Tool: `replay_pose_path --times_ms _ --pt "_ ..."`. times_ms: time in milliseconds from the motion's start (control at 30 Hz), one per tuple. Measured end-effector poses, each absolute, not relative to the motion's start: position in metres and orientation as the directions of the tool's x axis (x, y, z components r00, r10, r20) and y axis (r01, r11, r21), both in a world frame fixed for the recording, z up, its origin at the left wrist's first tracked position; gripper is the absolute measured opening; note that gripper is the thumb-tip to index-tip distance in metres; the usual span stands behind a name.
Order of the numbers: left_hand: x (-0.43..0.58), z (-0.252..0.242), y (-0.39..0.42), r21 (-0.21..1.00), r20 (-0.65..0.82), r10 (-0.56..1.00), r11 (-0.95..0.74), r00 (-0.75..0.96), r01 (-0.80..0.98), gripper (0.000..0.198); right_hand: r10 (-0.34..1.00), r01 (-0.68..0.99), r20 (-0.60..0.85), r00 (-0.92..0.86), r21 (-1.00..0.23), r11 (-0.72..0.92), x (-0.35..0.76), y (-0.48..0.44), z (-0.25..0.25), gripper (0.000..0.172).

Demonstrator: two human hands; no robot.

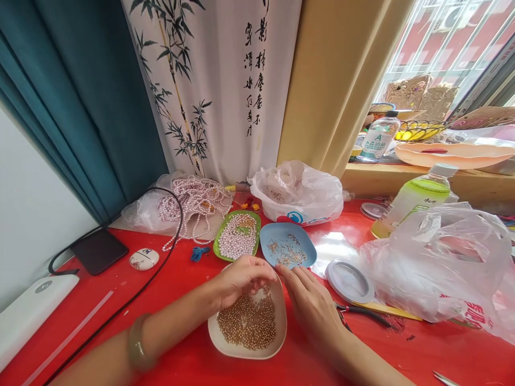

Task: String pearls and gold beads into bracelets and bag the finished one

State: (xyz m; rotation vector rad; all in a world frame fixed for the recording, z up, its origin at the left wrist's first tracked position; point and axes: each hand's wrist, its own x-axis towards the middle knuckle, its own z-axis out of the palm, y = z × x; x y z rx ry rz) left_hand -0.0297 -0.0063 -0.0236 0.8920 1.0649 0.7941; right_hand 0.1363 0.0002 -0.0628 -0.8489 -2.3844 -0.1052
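My left hand point(243, 279) hovers over the far edge of a white dish point(277, 343) filled with small gold beads point(248, 321), its fingers curled downward into the beads; whether they pinch one is hidden. My right hand point(311, 303) lies beside the dish's right rim with its fingers stretched flat and nothing in it. Just beyond the hands sit a blue dish point(269, 241) with small metal pins and a green dish point(218, 244) heaped with pale pearls.
Pliers point(364, 312) and a round clear lid point(349, 281) lie right of my right hand. Plastic bags point(438, 257), a green bottle point(414, 198), pearl strings point(193, 201), a phone point(98, 251), a black cable point(132, 295) and a white device point(30, 308) crowd the red table point(169, 279).
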Motion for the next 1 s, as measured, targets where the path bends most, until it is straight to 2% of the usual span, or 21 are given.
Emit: replay_pose_path --times_ms 333,667,1000 --pt "-0.0306 -0.0265 -0.0063 0.897 -0.405 0.857 0.44 0.319 -0.042 0.012 0.587 0.585 0.536 -0.607 -0.199 0.786 0.1364 -0.0007 -0.0594 0.024" --pt "-0.0315 -0.0236 -0.0065 0.903 -0.397 0.859 0.429 0.324 -0.028 0.014 0.591 0.593 0.556 -0.584 -0.204 0.778 0.1339 -0.0002 -0.0652 0.028" --pt "-0.0351 -0.021 -0.0017 0.896 -0.418 0.859 0.444 0.295 -0.023 0.011 0.525 0.576 0.578 -0.625 -0.113 0.81 0.1338 -0.0028 -0.0576 0.026"
